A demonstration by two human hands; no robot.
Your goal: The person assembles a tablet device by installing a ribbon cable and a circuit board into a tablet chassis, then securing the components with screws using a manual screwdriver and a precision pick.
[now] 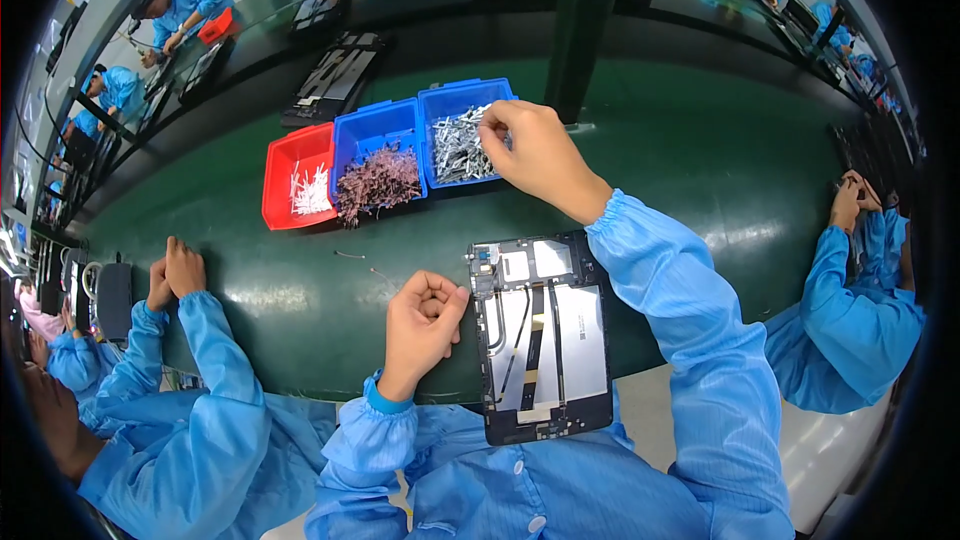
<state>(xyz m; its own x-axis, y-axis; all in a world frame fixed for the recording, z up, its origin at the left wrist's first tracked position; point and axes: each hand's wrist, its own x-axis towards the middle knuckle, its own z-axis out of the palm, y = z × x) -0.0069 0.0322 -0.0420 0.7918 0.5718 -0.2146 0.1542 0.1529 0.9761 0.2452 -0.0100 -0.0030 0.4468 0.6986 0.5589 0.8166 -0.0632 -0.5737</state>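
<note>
An opened tablet [582, 340] with bare metal plates, dark ribbon cables and a board along its top lies in front of me, overhanging the table's near edge. Beside its left edge my left hand [424, 324] is curled, thumb against the fingers; whatever it may hold is hidden. My right hand [530, 150] reaches over the right blue bin [465, 92], fingertips pinched at its right side. Small silver-grey strips [460, 145] fill that bin. What the pinch holds, if anything, I cannot make out.
A middle blue bin [375, 120] holds reddish-brown wired parts [380, 178]; a red bin [282, 160] holds white strips [310, 190]. Two loose wired parts [350, 255] lie on the green table [290, 290]. Behind stand a dark post [580, 30] and another tablet [338, 75]. Co-workers sit both sides.
</note>
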